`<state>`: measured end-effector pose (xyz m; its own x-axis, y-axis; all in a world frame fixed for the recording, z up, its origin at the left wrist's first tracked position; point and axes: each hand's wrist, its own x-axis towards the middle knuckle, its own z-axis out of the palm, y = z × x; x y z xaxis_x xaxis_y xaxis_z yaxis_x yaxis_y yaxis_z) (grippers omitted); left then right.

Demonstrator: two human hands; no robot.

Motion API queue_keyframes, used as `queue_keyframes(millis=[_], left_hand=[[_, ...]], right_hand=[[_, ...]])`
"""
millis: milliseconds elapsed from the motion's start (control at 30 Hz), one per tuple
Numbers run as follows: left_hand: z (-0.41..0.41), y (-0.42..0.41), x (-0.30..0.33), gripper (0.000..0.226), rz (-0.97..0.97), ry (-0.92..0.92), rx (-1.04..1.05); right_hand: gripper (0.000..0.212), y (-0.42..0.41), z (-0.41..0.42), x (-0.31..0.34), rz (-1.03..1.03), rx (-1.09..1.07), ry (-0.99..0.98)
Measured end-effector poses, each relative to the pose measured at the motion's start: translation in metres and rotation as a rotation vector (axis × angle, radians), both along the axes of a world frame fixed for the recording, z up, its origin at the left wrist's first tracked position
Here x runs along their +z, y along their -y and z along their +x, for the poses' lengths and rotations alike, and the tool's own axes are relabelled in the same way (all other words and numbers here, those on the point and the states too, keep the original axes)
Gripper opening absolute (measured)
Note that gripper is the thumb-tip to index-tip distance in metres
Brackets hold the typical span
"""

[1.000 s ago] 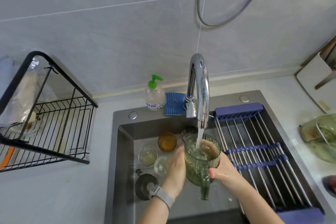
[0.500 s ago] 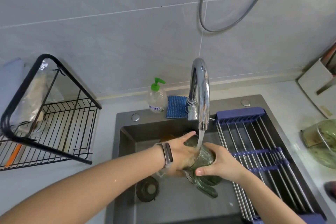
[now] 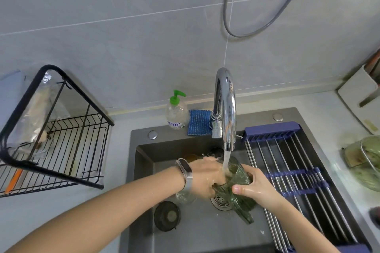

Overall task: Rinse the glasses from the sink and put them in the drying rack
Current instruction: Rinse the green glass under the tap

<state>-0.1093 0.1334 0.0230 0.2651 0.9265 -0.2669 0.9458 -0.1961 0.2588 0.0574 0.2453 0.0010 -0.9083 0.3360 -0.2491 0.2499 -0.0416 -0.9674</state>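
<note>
A green ribbed glass [image 3: 239, 178] is held tilted under the running faucet [image 3: 225, 109], above the sink [image 3: 144, 162] drain. The right hand [image 3: 255, 186] is curled round its outer wall, thumb on the near side; the left hand [image 3: 207, 176] is pressed against its mouth, though whether those fingers curl inside cannot be told. The glass is judged rigid, fairly heavy, fragile and slippery when wet, so it is best gripped round the ribbed body. The roll-up drying rack [image 3: 292, 172] lies just to the right.
</note>
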Motion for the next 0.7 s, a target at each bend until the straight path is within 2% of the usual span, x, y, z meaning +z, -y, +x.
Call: queue_keyframes(millis=[33,67,100,200,233,300,333,367,400,433,500,533,633,700], left_hand=[[0.004,-0.002,0.011,0.002,-0.059,0.171,0.123],[0.009,-0.002,0.013,0.009,-0.081,0.338,0.262],[0.013,-0.002,0.012,0.014,-0.027,0.489,0.392],[0.028,0.008,-0.009,0.007,0.265,0.875,0.835],[0.037,0.011,-0.015,0.011,0.301,0.993,0.969],[0.054,0.015,-0.014,0.031,0.339,1.343,1.205],[0.061,0.016,-0.014,0.037,0.318,1.553,1.281],[0.065,0.017,-0.014,0.042,0.255,1.729,1.319],[0.068,0.019,-0.015,0.052,0.169,1.846,1.339],[0.069,0.019,-0.014,0.063,0.085,1.834,1.367],[0.074,0.018,-0.009,0.082,-0.017,1.620,1.495],[0.079,0.016,-0.006,0.085,-0.029,1.508,1.528],[0.090,0.018,-0.005,0.060,0.054,1.279,1.379],[0.088,0.012,-0.006,0.070,0.037,1.268,1.491]], right_hand=[[0.086,0.000,-0.001,0.000,-0.004,-0.025,-0.004],[0.090,-0.001,-0.002,-0.002,-0.026,-0.057,-0.001],[0.093,0.000,-0.003,-0.002,-0.046,-0.096,-0.004],[0.089,0.007,-0.006,0.001,-0.097,-0.226,-0.031],[0.076,0.010,-0.008,0.003,-0.120,-0.257,-0.025],[0.026,0.021,-0.010,0.009,-0.214,-0.346,0.011],[0.018,0.026,-0.007,0.019,-0.269,-0.368,0.021],[0.020,0.031,-0.006,0.023,-0.322,-0.383,0.043],[0.017,0.037,-0.008,0.031,-0.364,-0.398,0.095],[0.010,0.037,-0.004,0.002,-0.378,-0.397,0.097],[0.035,0.038,0.000,-0.033,-0.395,-0.418,0.098],[0.048,0.040,-0.001,-0.036,-0.428,-0.421,0.085],[0.045,0.042,-0.004,-0.037,-0.516,-0.525,0.085],[0.050,0.046,-0.005,-0.034,-0.518,-0.551,0.141]])
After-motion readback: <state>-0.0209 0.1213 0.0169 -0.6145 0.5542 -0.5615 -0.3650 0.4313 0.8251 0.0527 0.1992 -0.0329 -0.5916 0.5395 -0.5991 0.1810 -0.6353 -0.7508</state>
